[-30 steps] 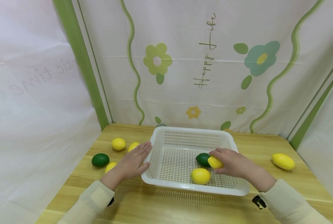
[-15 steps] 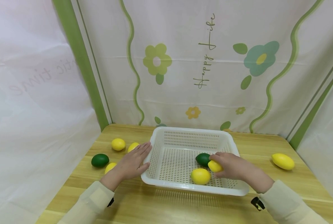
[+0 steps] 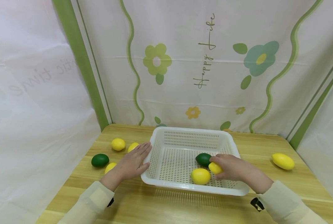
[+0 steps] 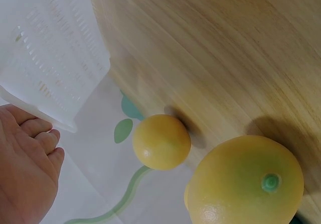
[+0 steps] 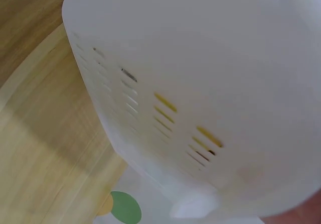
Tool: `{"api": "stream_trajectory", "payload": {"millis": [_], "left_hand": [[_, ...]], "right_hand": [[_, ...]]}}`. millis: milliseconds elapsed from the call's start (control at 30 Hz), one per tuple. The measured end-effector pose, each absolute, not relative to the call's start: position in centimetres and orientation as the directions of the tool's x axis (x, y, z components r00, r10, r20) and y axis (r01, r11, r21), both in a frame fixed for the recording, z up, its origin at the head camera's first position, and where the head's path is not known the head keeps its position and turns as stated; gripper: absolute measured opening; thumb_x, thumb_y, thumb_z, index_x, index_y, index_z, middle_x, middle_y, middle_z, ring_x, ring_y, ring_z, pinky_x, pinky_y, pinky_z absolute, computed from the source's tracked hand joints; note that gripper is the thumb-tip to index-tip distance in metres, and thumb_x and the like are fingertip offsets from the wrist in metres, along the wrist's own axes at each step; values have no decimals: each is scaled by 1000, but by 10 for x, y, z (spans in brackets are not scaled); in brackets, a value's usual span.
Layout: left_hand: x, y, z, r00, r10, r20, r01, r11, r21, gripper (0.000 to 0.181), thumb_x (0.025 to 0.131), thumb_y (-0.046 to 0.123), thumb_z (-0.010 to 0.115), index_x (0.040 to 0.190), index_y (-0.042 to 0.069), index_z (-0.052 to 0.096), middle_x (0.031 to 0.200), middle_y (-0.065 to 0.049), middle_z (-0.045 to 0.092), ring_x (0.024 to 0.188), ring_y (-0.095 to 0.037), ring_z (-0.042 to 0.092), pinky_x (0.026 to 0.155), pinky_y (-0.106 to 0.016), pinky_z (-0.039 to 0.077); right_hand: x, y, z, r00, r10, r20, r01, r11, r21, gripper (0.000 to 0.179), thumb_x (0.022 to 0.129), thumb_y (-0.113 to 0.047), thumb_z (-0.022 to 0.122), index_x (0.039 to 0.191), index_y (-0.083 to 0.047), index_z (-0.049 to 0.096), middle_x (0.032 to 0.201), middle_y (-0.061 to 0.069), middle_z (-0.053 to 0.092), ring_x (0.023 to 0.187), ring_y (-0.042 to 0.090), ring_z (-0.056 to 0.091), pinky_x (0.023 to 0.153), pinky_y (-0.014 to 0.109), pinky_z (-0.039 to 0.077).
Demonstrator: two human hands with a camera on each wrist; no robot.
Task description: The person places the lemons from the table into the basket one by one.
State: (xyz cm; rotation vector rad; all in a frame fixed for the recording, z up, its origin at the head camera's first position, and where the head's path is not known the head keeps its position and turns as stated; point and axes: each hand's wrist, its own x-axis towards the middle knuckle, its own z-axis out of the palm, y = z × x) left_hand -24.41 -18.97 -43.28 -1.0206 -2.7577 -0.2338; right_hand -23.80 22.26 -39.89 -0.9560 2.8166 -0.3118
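Note:
A white plastic basket (image 3: 194, 187) with slotted walls stands on the wooden table. My right hand (image 3: 230, 167) reaches inside, near its right end, and grips a yellow lemon (image 3: 215, 168) low over the floor. Beside that lemon lie a dark green lemon-shaped fruit (image 3: 203, 160) and another yellow lemon (image 3: 201, 176). My left hand (image 3: 133, 161) rests with extended fingers against the left rim, also visible in the left wrist view touching the basket edge. In the right wrist view the basket wall (image 5: 165, 43) hides nearly all of the right hand.
Left of the basket are yellow lemons (image 3: 118, 144), partly behind the left hand, and a dark green fruit (image 3: 100, 160). One yellow lemon (image 3: 283, 161) lies far right. A printed curtain (image 3: 177, 93) hangs along the table's back edge.
My right hand, with the lemon, has shifted slightly down and nearer to me inside the basket. The left hand, the basket and the other fruit look unchanged.

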Motion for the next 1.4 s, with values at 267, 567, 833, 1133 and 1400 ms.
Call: {"api": "stream_trajectory", "payload": {"millis": [267,567,833,1133,1400], "left_hand": [[-244,-190,-433,-750,624,219,652,754,85,65,100,34,45,150,-4,29,156,-18,25,144,-30,23,117,-44,18],[-244,-190,-433,-750,626,214,653,753,85,65,101,35,44,150,-4,28,156,-18,24,144,-30,22,117,-44,18],[-244,-190,-432,-751,626,211,652,753,87,65,101,35,44,150,-5,28,156,-19,24,144,-31,22,117,-44,17],[-243,-190,-431,-751,624,216,651,754,83,65,101,35,45,150,-4,29,156,-18,24,144,-30,23,117,-43,18],[-243,-189,-431,-747,628,219,655,752,80,65,101,35,44,149,-5,29,156,-19,26,143,-31,24,116,-45,19]], "right_hand": [[-237,223,-402,-790,-607,-90,-572,782,-247,56,75,-26,83,121,-2,61,110,7,63,91,20,57,80,42,51],[-238,225,-400,-786,-616,-53,-591,774,-228,59,78,-30,82,124,-2,59,116,14,63,101,30,61,88,48,51],[-239,227,-394,-792,-609,-50,-584,778,-232,61,79,-31,81,127,-2,57,119,15,62,102,31,62,87,47,52],[-238,231,-381,-797,-604,8,-590,776,-225,59,81,-30,79,128,-3,58,121,14,62,105,31,62,87,47,52],[-236,239,-371,-783,-616,84,-620,763,-181,58,80,-29,80,126,-1,58,119,14,62,100,30,63,83,44,54]]}}
